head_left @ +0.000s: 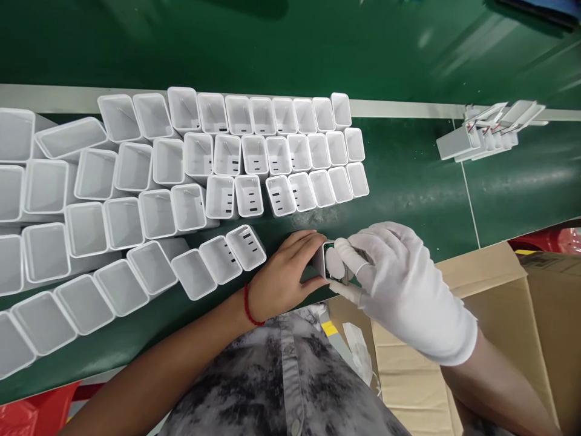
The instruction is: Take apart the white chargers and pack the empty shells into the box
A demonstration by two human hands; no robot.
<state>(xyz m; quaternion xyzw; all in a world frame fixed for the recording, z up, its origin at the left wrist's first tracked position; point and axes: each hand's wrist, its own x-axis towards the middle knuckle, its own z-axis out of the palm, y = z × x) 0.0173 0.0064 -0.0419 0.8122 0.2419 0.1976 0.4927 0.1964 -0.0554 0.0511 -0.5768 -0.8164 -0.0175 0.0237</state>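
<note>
My left hand (288,275), bare with a red band at the wrist, is wrapped round the outside of a white housing (319,260) at the front edge of the green table. My right hand (385,272), in a white glove, is closed at the open end of that housing, its fingers on a small part I cannot make out. Inside the opening a bit of green and metal shows between the fingers. To the left, white open-ended housings (193,274) stand in several rows, some with dark slots in their walls.
White parts with raised flaps (494,130) stand in a group at the back right of the green table (408,181). An open cardboard box (417,363) is below the front edge at right. Red plastic (36,412) shows at bottom left.
</note>
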